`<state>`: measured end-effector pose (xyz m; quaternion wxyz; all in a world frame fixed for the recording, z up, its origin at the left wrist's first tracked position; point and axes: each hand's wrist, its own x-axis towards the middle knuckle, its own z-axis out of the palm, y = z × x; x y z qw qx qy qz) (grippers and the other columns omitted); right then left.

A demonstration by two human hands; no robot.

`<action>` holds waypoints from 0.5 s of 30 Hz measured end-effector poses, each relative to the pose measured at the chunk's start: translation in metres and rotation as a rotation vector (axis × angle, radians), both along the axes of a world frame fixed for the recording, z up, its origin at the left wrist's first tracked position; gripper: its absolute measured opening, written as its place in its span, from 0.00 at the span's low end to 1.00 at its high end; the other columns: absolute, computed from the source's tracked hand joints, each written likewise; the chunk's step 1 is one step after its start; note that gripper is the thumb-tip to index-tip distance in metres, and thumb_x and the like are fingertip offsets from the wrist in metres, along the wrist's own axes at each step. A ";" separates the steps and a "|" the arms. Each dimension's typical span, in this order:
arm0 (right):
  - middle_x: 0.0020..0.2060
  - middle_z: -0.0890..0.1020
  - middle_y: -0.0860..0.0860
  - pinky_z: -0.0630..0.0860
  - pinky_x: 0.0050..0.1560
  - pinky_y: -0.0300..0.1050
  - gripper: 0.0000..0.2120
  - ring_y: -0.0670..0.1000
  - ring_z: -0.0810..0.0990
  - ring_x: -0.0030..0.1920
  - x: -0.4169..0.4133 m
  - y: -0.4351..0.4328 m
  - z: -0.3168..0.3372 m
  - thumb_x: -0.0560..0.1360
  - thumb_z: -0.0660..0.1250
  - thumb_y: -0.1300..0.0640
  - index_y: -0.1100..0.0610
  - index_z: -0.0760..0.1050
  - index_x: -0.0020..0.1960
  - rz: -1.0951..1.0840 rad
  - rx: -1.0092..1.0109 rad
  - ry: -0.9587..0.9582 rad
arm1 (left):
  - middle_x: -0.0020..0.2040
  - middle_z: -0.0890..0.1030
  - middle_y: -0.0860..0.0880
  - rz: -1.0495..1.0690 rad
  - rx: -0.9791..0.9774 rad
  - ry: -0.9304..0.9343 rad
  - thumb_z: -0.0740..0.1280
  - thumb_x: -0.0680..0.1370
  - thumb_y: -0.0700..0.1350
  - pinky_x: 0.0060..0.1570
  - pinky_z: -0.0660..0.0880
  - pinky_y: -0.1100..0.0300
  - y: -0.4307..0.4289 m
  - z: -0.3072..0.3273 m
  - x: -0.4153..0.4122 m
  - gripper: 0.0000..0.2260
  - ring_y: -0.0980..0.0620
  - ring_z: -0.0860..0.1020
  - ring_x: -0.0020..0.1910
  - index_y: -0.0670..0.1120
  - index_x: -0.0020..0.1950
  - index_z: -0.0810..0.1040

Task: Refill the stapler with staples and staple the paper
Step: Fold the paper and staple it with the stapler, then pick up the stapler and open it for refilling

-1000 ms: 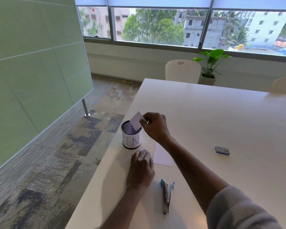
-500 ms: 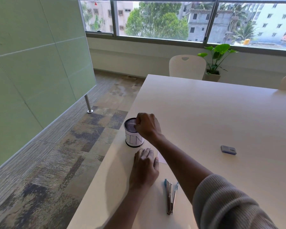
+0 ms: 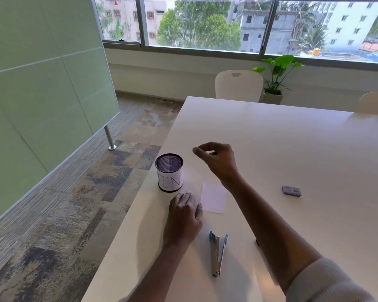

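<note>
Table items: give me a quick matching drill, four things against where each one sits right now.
Things:
1. stapler
2. paper
3. bin
4. staple box

Places:
A. at the table's left edge, ahead of the left hand
B. alone, right of the right forearm
C. nearest the camera, between the two forearms
D. flat, just right of the left hand's fingers

Pairs: 1-C, 2-D, 3-A, 4-B

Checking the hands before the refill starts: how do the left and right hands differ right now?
The left hand lies flat, palm down, on the table near the stapler; the right hand is raised beyond the bin. The left hand's fingers are extended; the right hand's are curled towards a pinch. Neither visibly holds anything.
</note>
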<state>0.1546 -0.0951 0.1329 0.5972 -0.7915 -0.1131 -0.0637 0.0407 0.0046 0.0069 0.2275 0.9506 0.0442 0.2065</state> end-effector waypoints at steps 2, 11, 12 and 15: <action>0.34 0.85 0.42 0.70 0.29 0.38 0.07 0.42 0.73 0.24 -0.006 -0.023 0.005 0.71 0.79 0.48 0.51 0.86 0.40 -0.032 0.040 -0.002 | 0.58 0.85 0.40 -0.005 0.003 -0.008 0.69 0.76 0.47 0.62 0.78 0.49 0.001 -0.001 0.001 0.17 0.40 0.80 0.59 0.37 0.60 0.83; 0.30 0.84 0.50 0.73 0.35 0.46 0.08 0.49 0.76 0.28 -0.046 -0.138 0.012 0.72 0.78 0.46 0.50 0.85 0.41 -0.254 0.010 -0.023 | 0.59 0.84 0.37 0.021 -0.079 -0.002 0.70 0.77 0.45 0.65 0.75 0.47 0.004 -0.010 0.008 0.17 0.37 0.79 0.61 0.35 0.61 0.83; 0.26 0.82 0.47 0.72 0.34 0.43 0.09 0.47 0.74 0.26 -0.053 -0.150 0.009 0.72 0.77 0.44 0.49 0.85 0.41 -0.286 -0.039 -0.018 | 0.60 0.84 0.37 0.021 -0.087 0.006 0.70 0.77 0.45 0.66 0.75 0.47 0.003 -0.010 0.008 0.18 0.36 0.78 0.62 0.35 0.62 0.82; 0.24 0.79 0.36 0.69 0.29 0.34 0.08 0.42 0.72 0.22 -0.078 -0.173 -0.009 0.72 0.77 0.45 0.48 0.86 0.41 -0.333 -0.191 -0.031 | 0.61 0.83 0.37 0.012 -0.103 0.018 0.70 0.78 0.45 0.67 0.73 0.48 0.001 -0.009 0.007 0.17 0.37 0.77 0.65 0.36 0.63 0.81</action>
